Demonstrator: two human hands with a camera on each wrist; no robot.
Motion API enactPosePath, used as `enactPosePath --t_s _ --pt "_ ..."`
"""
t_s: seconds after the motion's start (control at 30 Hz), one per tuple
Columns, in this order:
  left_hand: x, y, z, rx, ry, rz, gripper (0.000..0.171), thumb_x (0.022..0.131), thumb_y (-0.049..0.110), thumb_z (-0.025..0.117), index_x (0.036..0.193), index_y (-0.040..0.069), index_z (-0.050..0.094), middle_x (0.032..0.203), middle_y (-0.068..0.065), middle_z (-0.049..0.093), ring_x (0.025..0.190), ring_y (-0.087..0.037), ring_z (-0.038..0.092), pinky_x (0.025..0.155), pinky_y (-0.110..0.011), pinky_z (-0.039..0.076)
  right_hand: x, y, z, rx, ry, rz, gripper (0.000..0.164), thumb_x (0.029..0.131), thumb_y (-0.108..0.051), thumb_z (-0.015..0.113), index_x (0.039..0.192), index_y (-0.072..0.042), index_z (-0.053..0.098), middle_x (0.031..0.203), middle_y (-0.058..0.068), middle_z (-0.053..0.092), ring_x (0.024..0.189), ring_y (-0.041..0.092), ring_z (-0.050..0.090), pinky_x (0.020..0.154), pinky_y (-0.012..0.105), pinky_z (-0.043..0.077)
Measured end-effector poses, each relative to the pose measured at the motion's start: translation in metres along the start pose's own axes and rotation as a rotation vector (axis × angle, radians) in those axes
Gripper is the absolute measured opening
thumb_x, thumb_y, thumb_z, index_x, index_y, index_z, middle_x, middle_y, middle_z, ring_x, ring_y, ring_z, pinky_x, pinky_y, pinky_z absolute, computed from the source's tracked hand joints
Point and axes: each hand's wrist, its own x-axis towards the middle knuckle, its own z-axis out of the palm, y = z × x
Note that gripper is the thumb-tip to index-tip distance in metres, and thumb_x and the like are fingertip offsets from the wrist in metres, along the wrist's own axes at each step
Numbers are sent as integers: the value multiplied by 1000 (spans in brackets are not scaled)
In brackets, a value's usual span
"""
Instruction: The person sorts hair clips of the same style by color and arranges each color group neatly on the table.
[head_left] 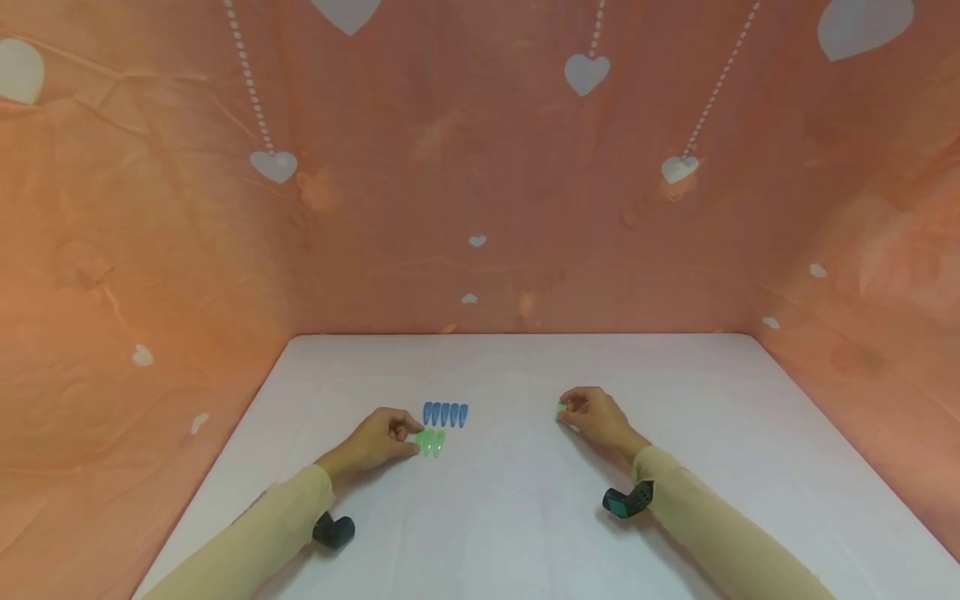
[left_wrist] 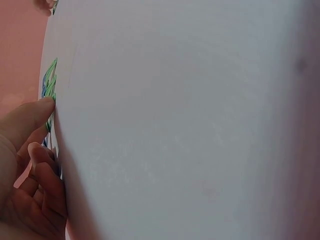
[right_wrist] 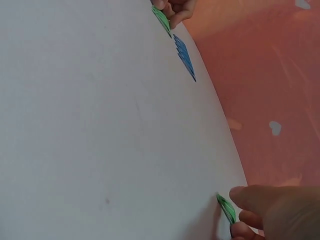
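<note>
A row of several blue false nails (head_left: 446,414) lies on the white table, tips toward me. Just below it, a shorter row of green false nails (head_left: 428,442) is laid side by side. My left hand (head_left: 380,440) is at that row's left end, thumb and forefinger pinching the outermost green nail; in the left wrist view the thumb (left_wrist: 35,115) covers part of it. Further right, apart from both rows, my right hand (head_left: 595,416) pinches another green false nail (right_wrist: 227,208) between thumb and fingertips, close over the table.
The white tabletop (head_left: 495,517) spreads between and in front of my arms. An orange cloth backdrop (head_left: 480,167) with pale hearts encloses the back and both sides. Dark wrist cameras (head_left: 628,500) hang under both sleeves.
</note>
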Motion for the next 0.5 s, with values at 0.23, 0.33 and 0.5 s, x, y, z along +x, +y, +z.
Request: enactPosePath --t_s 0.23,0.33,0.5 --pt "0 2 -1 -6 -5 -28 27 84 7 78 110 0 72 77 -1 50 74 -14 47 64 -22 40 1 -9 7 -129 43 90 20 84 -17 76 102 -8 73 87 2 67 81 17 60 70 30 43" --pt "0 1 0 -6 -8 -31 27 85 7 78 110 1 72 77 -1 51 74 -15 47 64 -22 40 1 -13 8 -130 53 106 20 83 -12 74 102 -8 73 85 2 68 81 17 61 70 31 44" --pt "-1 2 -1 -5 0 -30 27 84 7 78 110 0 72 77 -2 51 74 -15 47 64 -22 40 2 -17 11 -83 55 92 25 79 -4 70 104 -5 73 82 3 67 77 17 59 68 30 43"
